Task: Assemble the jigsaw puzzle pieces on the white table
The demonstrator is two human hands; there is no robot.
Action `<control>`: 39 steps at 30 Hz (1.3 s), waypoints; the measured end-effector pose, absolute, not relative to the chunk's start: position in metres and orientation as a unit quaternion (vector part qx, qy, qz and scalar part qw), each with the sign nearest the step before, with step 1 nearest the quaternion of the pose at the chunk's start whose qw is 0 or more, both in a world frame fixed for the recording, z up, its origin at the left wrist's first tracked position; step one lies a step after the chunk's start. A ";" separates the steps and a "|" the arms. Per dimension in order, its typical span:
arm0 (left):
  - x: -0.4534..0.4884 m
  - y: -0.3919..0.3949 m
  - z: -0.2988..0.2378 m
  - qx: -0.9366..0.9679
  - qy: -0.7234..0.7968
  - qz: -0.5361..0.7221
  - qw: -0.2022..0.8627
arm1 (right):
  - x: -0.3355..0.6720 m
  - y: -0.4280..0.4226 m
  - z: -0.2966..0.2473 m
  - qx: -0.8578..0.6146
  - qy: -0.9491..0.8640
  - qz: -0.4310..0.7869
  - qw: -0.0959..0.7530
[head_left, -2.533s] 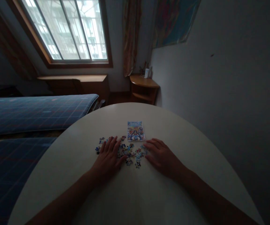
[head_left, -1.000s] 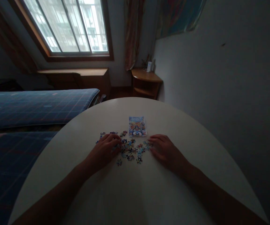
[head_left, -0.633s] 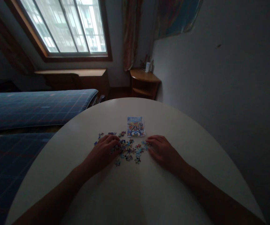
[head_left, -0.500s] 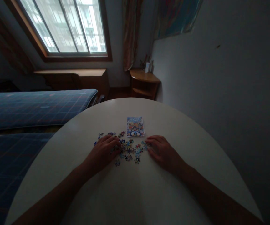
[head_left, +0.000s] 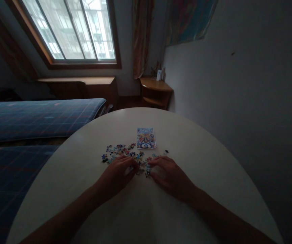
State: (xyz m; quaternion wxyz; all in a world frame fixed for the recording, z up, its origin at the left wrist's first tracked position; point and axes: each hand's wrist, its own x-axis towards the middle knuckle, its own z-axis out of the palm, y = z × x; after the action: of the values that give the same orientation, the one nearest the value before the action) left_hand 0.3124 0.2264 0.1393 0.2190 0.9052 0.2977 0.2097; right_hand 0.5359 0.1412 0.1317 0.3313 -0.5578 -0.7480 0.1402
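Many small jigsaw pieces (head_left: pixel 120 148) lie in a loose heap on the white round table (head_left: pixel 146 210). My left hand (head_left: pixel 121 171) is bent over the near left part of the heap, thumb and forefinger curled together at their tips; whatever is between them is hidden. Across from it, my right hand (head_left: pixel 170 174) rests at the heap's right edge, its thumb apart from the bent fingers and its fingertips by the pieces. Some pieces are covered by both hands. One dark piece (head_left: pixel 166 151) lies apart, just beyond my right hand.
Behind the heap lies a small colourful picture packet (head_left: pixel 146 139) with a blue cartoon figure. A bed with a blue plaid mattress (head_left: pixel 39 118) stands to the left of the table. Past the far edge are a corner shelf (head_left: pixel 156 84) and a desk (head_left: pixel 95 80); a wall is on the right.
Both hands have come nearer to each other and to me. More pieces on the left now show where my left hand was, and a dark piece shows beyond my right hand.
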 end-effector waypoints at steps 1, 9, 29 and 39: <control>0.314 0.223 0.140 0.906 0.294 0.207 0.225 | 0.532 0.138 0.133 -0.555 -0.745 0.155 0.337; 0.320 0.209 0.140 0.890 0.288 0.210 0.284 | 0.518 0.131 0.135 -0.557 -0.723 0.193 0.360; 0.326 0.195 0.136 0.898 0.348 0.099 0.252 | 0.553 0.144 0.132 -0.532 -0.805 0.086 0.248; 0.319 0.203 0.143 0.924 0.319 0.085 0.193 | 0.555 0.147 0.129 -0.533 -0.816 0.049 0.217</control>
State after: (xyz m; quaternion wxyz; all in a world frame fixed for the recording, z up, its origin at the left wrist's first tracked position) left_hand 0.3195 0.2026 0.1429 0.1931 0.9241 0.3187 0.0850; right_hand 0.5548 0.1475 0.1291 0.2172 -0.5329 -0.8164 0.0487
